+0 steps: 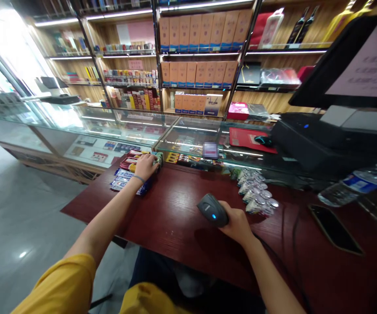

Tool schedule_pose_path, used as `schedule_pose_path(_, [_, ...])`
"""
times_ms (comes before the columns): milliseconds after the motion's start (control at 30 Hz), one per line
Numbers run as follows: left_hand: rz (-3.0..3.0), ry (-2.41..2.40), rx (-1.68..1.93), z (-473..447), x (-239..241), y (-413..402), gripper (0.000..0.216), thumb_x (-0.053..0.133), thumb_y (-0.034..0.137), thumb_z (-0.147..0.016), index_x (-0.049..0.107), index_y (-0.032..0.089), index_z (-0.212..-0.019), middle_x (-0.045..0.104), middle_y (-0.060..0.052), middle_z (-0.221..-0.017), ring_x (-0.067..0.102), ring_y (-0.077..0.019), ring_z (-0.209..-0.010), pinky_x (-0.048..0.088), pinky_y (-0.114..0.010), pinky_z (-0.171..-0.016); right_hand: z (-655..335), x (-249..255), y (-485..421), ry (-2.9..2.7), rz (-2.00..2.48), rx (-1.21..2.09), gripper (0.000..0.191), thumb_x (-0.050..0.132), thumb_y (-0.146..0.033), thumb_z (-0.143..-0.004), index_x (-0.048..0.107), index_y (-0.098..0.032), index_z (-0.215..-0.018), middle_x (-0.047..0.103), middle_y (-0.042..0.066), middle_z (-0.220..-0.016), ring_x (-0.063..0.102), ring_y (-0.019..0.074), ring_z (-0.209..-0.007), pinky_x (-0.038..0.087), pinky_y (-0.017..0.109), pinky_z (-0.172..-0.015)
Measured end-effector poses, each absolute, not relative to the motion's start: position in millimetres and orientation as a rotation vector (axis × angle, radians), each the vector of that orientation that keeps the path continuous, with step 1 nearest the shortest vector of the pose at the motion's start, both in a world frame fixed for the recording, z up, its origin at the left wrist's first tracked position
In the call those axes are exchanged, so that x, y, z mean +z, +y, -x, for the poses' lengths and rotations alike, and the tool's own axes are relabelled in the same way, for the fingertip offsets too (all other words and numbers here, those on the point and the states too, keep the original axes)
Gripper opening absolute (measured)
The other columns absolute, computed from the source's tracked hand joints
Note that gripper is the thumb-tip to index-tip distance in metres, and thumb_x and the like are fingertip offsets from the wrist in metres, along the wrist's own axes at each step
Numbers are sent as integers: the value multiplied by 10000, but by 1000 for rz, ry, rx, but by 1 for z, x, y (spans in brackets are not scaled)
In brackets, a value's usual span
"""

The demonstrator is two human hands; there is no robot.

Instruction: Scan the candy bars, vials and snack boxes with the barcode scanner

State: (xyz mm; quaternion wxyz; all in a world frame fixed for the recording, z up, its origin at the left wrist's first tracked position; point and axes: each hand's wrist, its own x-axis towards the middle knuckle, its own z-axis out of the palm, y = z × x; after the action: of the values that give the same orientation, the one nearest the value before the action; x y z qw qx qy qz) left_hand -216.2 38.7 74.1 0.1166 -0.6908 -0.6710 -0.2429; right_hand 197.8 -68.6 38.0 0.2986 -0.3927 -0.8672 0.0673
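My right hand (236,223) is wrapped round the handle of a dark barcode scanner (213,210), held over the table with a blue light lit on its top. At the far left end of the table, my left hand (145,166) curls its fingers over a small green snack packet (158,158). Red and yellow snack packets (128,162) lie right beside that hand. Blue and silver packets (122,179) are just below them, partly under my wrist. What sits beneath the left palm is hidden.
Several small packs with round silvery lids (257,192) stand in rows on the dark red table (172,209). Further right are a phone (337,229), a water bottle (355,185) and the scanner's cable. A glass display counter (188,135) runs behind, and a monitor (348,65) overhangs the right.
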Motion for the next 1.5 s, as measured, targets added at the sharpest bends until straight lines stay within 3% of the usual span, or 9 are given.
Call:
schedule_pose_path(300, [1859, -1963, -652, 209, 58, 39, 239, 590, 416, -878, 655, 217, -993, 688, -140, -1064, 515, -359, -1142, 270, -522, -1007, -198, 36, -68, -2299, 1028, 186, 509, 586, -212, -688, 499, -200, -1188, 743, 31, -796, 731, 241, -656, 464, 275, -580])
schedule_pose_path(767, [1850, -2012, -677, 210, 61, 35, 305, 599, 441, -869, 661, 212, -1062, 664, -137, -1145, 500, -350, -1169, 271, -494, -1010, -210, 36, -62, -2250, 1106, 82, 535, 637, -210, -687, 529, -197, -1211, 763, 53, -864, 744, 259, -702, 481, 279, -605])
schedule_pose_path(1033, [1900, -1879, -807, 193, 57, 40, 279, 628, 441, -863, 692, 234, -1039, 656, -127, -1178, 487, -365, -1186, 309, -529, -1010, -235, 66, -66, -2179, 1319, 54, 427, 671, -305, -749, 608, -230, -1165, 768, 42, -825, 744, 281, -742, 492, 293, -620])
schedule_pose_path(1133, [1953, -1765, -943, 172, 57, 43, 284, 631, 426, -867, 693, 222, -1055, 625, -136, -1241, 479, -360, -1222, 343, -528, -1025, -252, 72, -72, -2121, 1363, 38, 464, 678, -332, -755, 612, -230, -1203, 775, 62, -884, 748, 295, -797, 509, 310, -652])
schedule_pose_path(1267, [2273, -1485, -1163, 115, 57, 48, 215, 545, 333, -934, 682, 225, -1059, 646, -104, -1183, 550, -273, -1159, 405, -457, -1044, -276, 77, -81, -2045, 1477, 46, 546, 672, -341, -760, 579, -199, -1279, 775, 78, -865, 750, 308, -787, 515, 316, -643])
schedule_pose_path(1500, [2760, -1315, -1538, -16, 49, 58, 221, 546, 260, -930, 656, 231, -1120, 628, -98, -1146, 577, -240, -1127, 441, -413, -1052, -314, 81, -98, -1925, 1528, 58, 454, 650, -332, -780, 581, -229, -1217, 768, 72, -889, 742, 300, -862, 522, 308, -677])
